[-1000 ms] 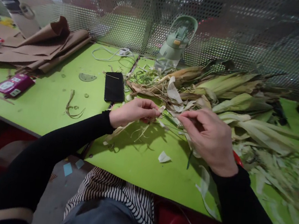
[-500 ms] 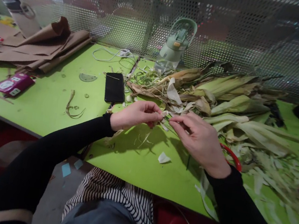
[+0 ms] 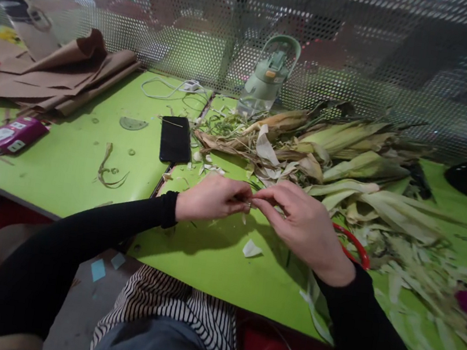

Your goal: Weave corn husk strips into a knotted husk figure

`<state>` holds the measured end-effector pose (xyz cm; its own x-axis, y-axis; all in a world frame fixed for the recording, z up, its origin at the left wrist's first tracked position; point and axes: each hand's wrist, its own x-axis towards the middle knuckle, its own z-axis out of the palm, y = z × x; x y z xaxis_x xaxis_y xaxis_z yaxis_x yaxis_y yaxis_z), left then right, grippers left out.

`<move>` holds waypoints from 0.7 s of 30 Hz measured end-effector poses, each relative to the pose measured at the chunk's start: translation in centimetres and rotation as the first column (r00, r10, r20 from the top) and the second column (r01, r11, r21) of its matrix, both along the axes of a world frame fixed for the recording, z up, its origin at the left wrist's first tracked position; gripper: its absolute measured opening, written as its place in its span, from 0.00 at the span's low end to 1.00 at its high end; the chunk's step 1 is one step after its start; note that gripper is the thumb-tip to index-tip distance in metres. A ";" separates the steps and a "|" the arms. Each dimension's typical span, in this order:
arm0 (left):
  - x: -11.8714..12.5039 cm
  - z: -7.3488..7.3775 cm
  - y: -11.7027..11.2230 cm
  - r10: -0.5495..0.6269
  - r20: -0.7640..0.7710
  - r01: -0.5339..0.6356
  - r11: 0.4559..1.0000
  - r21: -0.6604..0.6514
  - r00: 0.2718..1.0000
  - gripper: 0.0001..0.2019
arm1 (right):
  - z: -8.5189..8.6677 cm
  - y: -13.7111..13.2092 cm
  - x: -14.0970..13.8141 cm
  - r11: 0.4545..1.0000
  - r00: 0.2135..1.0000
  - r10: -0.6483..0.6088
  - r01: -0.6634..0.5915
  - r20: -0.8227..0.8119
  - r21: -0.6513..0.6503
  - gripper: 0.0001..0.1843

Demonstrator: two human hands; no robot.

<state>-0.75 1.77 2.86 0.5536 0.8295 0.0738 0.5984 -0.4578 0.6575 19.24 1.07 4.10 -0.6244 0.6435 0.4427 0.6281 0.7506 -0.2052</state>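
Observation:
My left hand (image 3: 212, 198) and my right hand (image 3: 303, 223) meet fingertip to fingertip over the green table (image 3: 73, 157), both pinched on a thin strip of corn husk (image 3: 249, 204) that is mostly hidden between the fingers. A heap of corn cobs in their husks (image 3: 342, 150) lies just behind the hands. A small pale husk scrap (image 3: 251, 249) rests on the table below them. A red ring-shaped handle (image 3: 352, 245) shows behind my right wrist.
A black phone (image 3: 174, 139) lies left of the hands, a pale green water bottle (image 3: 268, 75) stands by the perforated metal screen (image 3: 365, 54). Brown paper (image 3: 65, 71), a magenta packet (image 3: 14, 133) and a white cable (image 3: 171, 88) sit left. Husk litter (image 3: 428, 280) covers the right side.
Both hands have come together and drawn nearer to me; the longer husk strip that hung from my left hand is no longer seen below it.

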 end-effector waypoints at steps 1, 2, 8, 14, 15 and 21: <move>0.0 0.0 0.0 0.000 0.003 0.000 1.000 -0.011 1.000 0.06 | 0.1 0.0 0.0 0.998 0.999 -0.012 0.010 -0.033 -0.063 0.07; 0.0 0.1 0.0 -0.002 0.008 0.002 1.000 -0.021 1.000 0.06 | 0.2 0.1 0.1 0.992 0.998 -0.028 0.020 -0.060 -0.122 0.07; -0.2 0.0 -0.1 -0.129 0.123 0.140 0.986 -0.091 0.984 0.05 | 0.5 0.9 0.7 0.806 0.963 -0.169 0.013 -0.210 -0.592 0.14; -0.3 0.0 -0.2 -0.034 0.625 0.343 0.858 -0.381 0.780 0.12 | -0.6 1.3 1.0 0.494 0.860 -0.325 -0.201 -0.394 -0.846 0.21; -0.3 0.1 -0.2 -0.006 0.668 0.362 0.844 -0.395 0.744 0.15 | -0.8 1.3 0.9 0.485 0.855 -0.330 -0.210 -0.400 -0.849 0.22; -0.6 0.4 -0.2 -0.034 0.643 0.365 0.846 -0.389 0.765 0.12 | -1.0 0.9 0.2 0.594 0.861 -0.288 -0.184 -0.420 -0.784 0.21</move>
<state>-1.39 1.59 3.27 0.6870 0.7221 0.0816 -0.0576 -0.0578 0.9967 19.43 2.01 3.13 -0.4452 0.8946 -0.0392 0.3051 0.1104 -0.9459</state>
